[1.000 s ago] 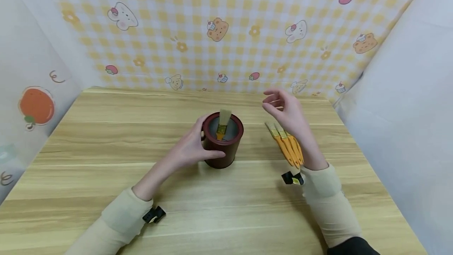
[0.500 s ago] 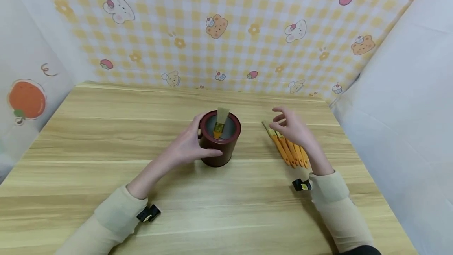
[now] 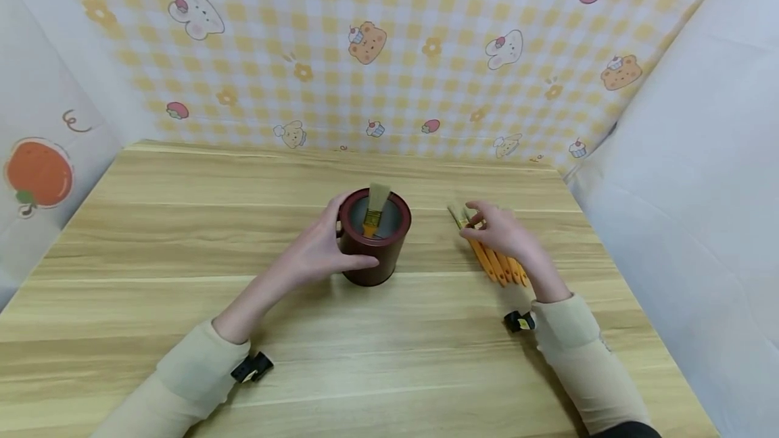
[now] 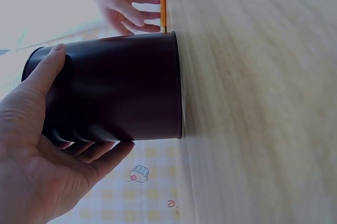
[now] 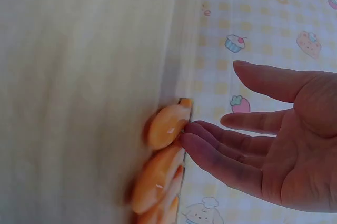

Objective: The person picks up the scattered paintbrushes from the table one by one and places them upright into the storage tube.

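Note:
A dark red-brown cylindrical canister [image 3: 388, 254] stands upright on the table, and my left hand [image 3: 319, 245] grips it from the left. The left wrist view shows the thumb on one side of the canister [image 4: 113, 87] and the fingers curled round the other. One paintbrush [image 3: 374, 209] sticks out of its mouth, pale bristles up. To the right lie several flat paintbrushes [image 3: 500, 268] with orange handles, fanned side by side. Over them is my right hand [image 3: 502, 232], thumb apart from the fingers. In the right wrist view its fingertips reach the orange handles [image 5: 158, 182], pinching nothing; contact is unclear.
The wood-grain table [image 3: 341, 357] carries the canister and brushes. A yellow checked cloth [image 3: 402, 86] with cartoon prints hangs behind the table's back edge. White sheets [image 3: 694, 174] close off both sides. A small black device sits at each wrist.
My right hand has come down from above onto the loose brushes and covers part of them. The left hand keeps its grip on the canister. The head view has shifted slightly.

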Demonstrator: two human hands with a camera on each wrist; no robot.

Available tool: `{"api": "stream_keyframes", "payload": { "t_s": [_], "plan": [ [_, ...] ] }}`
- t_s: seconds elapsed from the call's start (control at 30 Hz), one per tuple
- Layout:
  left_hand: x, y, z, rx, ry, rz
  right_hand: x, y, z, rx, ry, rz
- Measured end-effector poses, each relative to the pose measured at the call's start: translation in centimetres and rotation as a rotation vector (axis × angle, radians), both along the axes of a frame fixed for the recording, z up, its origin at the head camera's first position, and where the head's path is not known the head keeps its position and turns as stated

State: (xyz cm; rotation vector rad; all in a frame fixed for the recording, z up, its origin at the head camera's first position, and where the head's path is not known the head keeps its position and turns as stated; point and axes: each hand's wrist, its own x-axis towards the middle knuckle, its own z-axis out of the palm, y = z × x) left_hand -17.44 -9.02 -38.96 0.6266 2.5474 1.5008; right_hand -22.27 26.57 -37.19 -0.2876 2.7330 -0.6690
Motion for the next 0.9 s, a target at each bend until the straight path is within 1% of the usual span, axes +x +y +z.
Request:
{"api": "stream_keyframes", "payload": {
  "t_s": [0.1,0.23,0.33,0.47,0.57,0.67,0.9],
  "plan": [
    [0.0,0.0,0.0,-0.001,0.007,-0.001,0.0,-0.3,-0.4,0.017,-0.009,0.031],
    [-0.1,-0.1,0.0,-0.01,0.013,-0.002,-0.1,-0.6,-0.7,0.027,0.016,0.075],
    [-0.1,-0.1,0.0,-0.014,0.016,-0.001,-0.1,-0.7,-0.9,0.025,0.03,0.094],
    [-0.1,-0.1,0.1,-0.01,0.019,-0.002,-0.1,-0.8,-1.0,0.013,0.011,0.091],
    [0.0,-0.1,0.1,-0.012,0.019,-0.002,-0.1,-0.9,-1.1,0.015,-0.006,0.079],
    [0.0,-0.1,0.2,-0.016,0.019,-0.002,-0.2,-0.9,-1.3,0.029,-0.01,0.084],
    [0.1,-0.2,0.1,-0.014,0.017,-0.003,-0.2,-1.0,-1.5,0.055,0.008,0.097]
  ]
}}
